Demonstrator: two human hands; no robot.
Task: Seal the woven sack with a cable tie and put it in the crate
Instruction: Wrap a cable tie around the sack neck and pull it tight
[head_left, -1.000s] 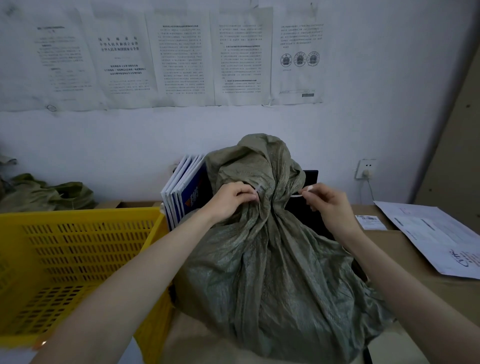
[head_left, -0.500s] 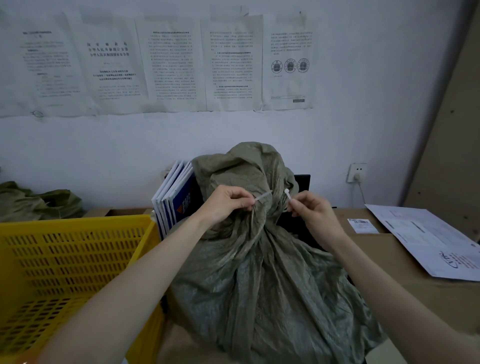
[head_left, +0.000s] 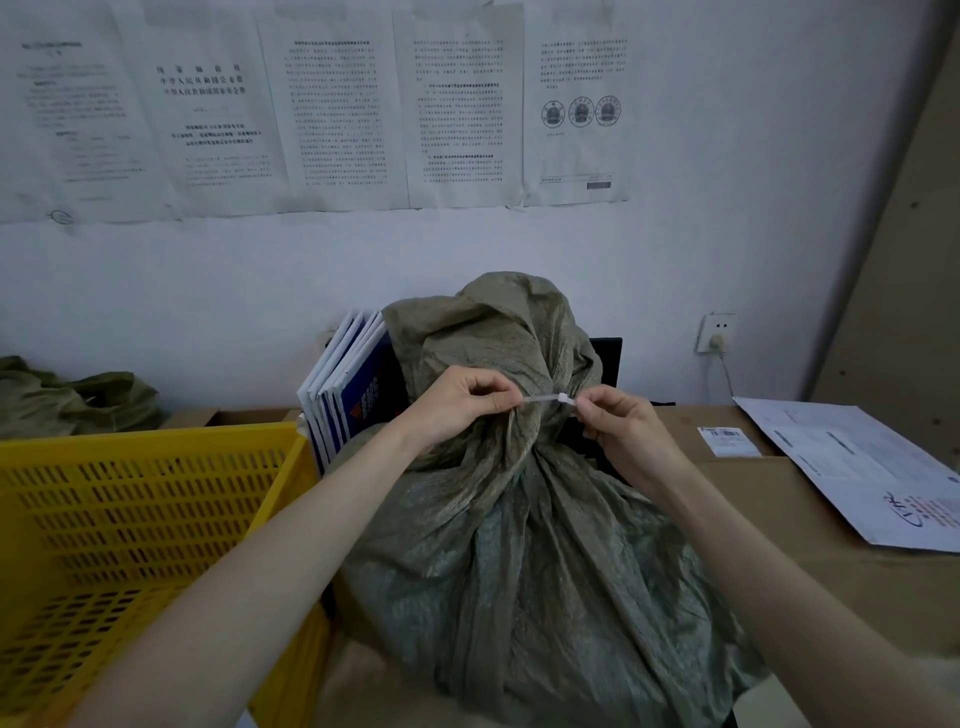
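A full olive-green woven sack (head_left: 519, 561) stands in front of me, its top bunched into a neck. A white cable tie (head_left: 545, 399) runs across the front of that neck. My left hand (head_left: 460, 402) pinches the tie's left end against the fabric. My right hand (head_left: 621, 423) pinches the tie at its small square head on the right. The two ends meet between my fingertips. A yellow slotted plastic crate (head_left: 130, 525) stands to the left of the sack with nothing visible inside.
Blue-and-white booklets (head_left: 348, 389) lean behind the sack's left side. Cardboard boxes (head_left: 769, 499) with white papers (head_left: 862, 467) lie to the right. More green sacks (head_left: 72, 397) lie at the far left. A wall socket (head_left: 717, 332) and posted sheets are on the wall.
My right hand brought the tie's head leftward around the neck. The two ends, apart before, now meet in front of the neck.
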